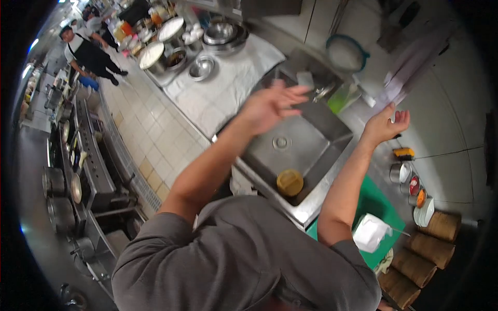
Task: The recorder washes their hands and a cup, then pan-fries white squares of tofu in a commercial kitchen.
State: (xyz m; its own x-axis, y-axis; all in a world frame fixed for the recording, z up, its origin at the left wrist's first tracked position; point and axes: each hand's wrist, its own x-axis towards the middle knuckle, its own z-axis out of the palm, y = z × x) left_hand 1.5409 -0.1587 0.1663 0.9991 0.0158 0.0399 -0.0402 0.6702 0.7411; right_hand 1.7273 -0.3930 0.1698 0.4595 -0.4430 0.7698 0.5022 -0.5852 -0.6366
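Note:
My left hand (276, 105), blurred, is over the left side of a stainless steel sink (311, 134) with its fingers spread and nothing in them. Beyond the sink's right rim is my right hand (387, 124), fingers loosely curled and apart from the thumb. A pale purple, blurred sheet or bag (400, 83) hangs just past the right thumb; whether they touch I cannot tell. Inside the sink are a drain (281, 143) and, at the near corner, a round yellow container (290, 182). A metal faucet (323, 92) stands at its far side, beside a bright green object (338, 102).
A blue-rimmed strainer (345, 53) is against the wall. At right, a green cutting board (383, 206) bears a white package (369, 233), near wooden blocks (432, 248). Metal bowls (201, 68) stand on the covered counter (229, 93). Stoves (91, 144) and a person (91, 56) are left.

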